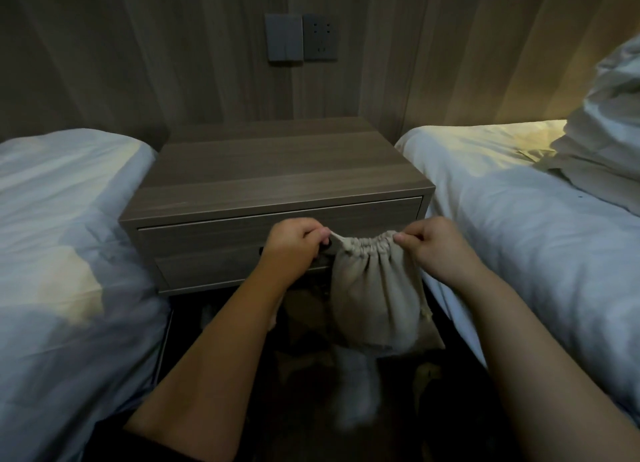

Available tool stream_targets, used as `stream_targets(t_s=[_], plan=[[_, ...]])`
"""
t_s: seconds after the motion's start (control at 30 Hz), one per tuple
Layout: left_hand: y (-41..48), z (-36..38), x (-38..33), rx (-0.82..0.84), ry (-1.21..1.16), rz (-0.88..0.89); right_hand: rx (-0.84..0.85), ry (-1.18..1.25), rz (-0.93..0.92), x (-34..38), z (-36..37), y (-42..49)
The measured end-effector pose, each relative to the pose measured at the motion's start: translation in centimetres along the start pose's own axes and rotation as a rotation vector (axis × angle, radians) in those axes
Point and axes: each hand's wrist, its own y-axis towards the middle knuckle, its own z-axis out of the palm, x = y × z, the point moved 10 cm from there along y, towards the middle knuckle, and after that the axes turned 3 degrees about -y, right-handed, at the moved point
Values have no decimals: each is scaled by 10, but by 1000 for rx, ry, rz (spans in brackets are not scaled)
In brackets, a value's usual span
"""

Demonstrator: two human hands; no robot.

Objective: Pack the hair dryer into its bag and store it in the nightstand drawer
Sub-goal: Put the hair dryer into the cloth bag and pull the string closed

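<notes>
Head view: soft beige bag (375, 302), top bunched tight, full and round, hanging in the air in front of the nightstand drawer (242, 240). Left hand (294, 245) pinched shut on the string end at the bag's top, right hand (438, 247) pinched shut on the other side. Drawer closed. Nightstand (277, 170) between two white beds (62, 253). Pillows (609, 129) piled on the right bed. Wall switch and socket (301, 38) up above.

Wooden nightstand (277, 170) between 2 beds, top bare, drawer front (225, 240) shut. Left bed (62, 253): white sheet only. Right bed (519, 219): rumpled pillows (609, 132) at head end.
</notes>
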Motion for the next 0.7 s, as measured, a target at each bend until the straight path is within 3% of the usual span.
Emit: stream_targets(t_s=[0.07,0.13,0.27,0.43,0.57,0.63,0.7], plan=[[-2,6,6,-5,-31,-52,-46,-282,-23,1,-5,-3],[-3,10,18,-48,-18,-126,-120,-398,-61,4,-9,-8],[-4,-4,26,-232,-89,-172,-239,-299,-1,-3,-22,-11],[-8,-24,38,-458,-427,-229,-377,-217,116,-9,-30,-11],[-5,-18,30,-314,-292,-192,-368,208,179,-18,-22,-5],[-4,-4,35,-163,-342,-310,-277,453,218,-20,-9,-2],[-4,8,43,-43,-243,-414,-225,515,211,-16,1,-1]])
